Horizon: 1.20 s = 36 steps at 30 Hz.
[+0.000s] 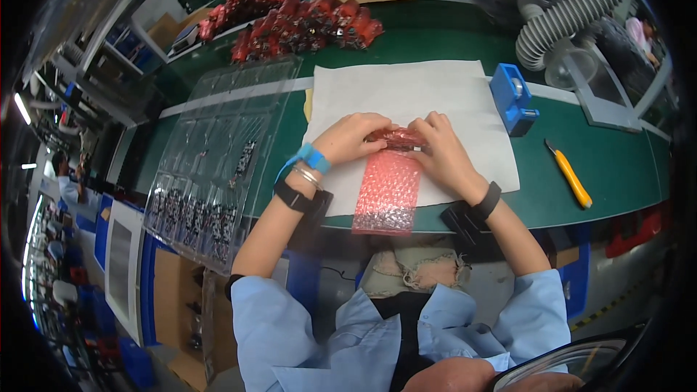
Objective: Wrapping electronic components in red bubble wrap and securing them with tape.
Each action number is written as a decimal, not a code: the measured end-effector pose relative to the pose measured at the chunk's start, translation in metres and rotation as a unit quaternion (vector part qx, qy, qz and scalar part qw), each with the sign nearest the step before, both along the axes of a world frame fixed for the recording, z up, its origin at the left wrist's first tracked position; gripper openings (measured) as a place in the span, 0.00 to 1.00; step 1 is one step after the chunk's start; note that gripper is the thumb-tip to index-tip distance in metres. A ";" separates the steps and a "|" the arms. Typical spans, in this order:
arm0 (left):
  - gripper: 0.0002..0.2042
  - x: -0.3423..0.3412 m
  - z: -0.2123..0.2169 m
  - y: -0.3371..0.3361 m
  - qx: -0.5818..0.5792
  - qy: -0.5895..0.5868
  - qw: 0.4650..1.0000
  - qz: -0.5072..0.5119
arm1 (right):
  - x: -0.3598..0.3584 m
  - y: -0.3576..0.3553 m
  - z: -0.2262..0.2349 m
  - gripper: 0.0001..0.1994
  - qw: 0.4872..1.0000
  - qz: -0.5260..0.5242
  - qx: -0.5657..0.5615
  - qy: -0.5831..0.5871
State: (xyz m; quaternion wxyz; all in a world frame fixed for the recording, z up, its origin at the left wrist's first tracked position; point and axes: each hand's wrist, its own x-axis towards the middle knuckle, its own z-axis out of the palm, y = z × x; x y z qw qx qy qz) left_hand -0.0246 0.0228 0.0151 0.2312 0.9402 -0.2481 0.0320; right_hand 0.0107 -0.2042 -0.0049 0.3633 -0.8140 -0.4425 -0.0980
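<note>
Left hand [350, 136] and right hand [445, 156] angled inward, curled, both pinching pink bubble wrap [390, 183]

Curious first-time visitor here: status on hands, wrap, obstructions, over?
Left fingers, right fingers on bunched far end of red bubble wrap. Near part spread out. Blue tape dispenser, yellow-handled tool off right, apart from wrap.

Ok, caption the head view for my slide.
Left hand and right hand pinch the bunched far end of a translucent red bubble-wrap piece over a white rectangular sheet.
</note>
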 end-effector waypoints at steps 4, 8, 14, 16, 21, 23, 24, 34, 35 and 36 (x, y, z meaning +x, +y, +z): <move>0.16 0.001 -0.002 0.003 -0.058 0.037 0.998 -0.013 | 0.005 -0.002 -0.007 0.17 0.995 0.040 0.045 0.079; 0.16 -0.002 -0.005 0.003 -0.059 0.018 0.998 -0.031 | 0.008 -0.016 -0.003 0.17 0.987 0.086 0.050 0.126; 0.19 -0.006 -0.009 0.000 -0.094 0.006 0.995 -0.024 | 0.001 -0.014 0.002 0.18 0.997 0.066 -0.022 0.032; 0.20 -0.007 -0.010 0.003 -0.067 -0.004 0.997 -0.027 | -0.003 -0.012 0.003 0.18 0.996 0.070 -0.050 -0.029; 0.21 -0.013 -0.016 0.000 -0.002 -0.029 0.999 -0.019 | -0.013 -0.013 0.011 0.15 0.992 0.111 -0.051 -0.014; 0.21 -0.015 -0.015 0.001 -0.016 -0.026 0.999 -0.017 | -0.012 -0.011 -0.006 0.14 0.996 0.087 0.003 0.033; 0.20 -0.016 -0.015 0.002 -0.023 -0.012 0.999 -0.024 | -0.013 -0.010 -0.010 0.13 0.995 0.072 0.032 0.060; 0.14 -0.009 -0.003 -0.017 0.030 0.029 0.999 -0.034 | -0.006 -0.011 -0.001 0.12 0.995 0.068 -0.061 -0.038; 0.14 -0.007 -0.009 -0.016 0.018 -0.014 1.000 -0.013 | -0.006 -0.010 0.005 0.12 0.990 0.056 -0.067 -0.111; 0.13 -0.004 -0.016 -0.016 0.006 -0.057 0.998 0.006 | -0.007 -0.010 0.009 0.13 0.980 0.040 -0.073 -0.183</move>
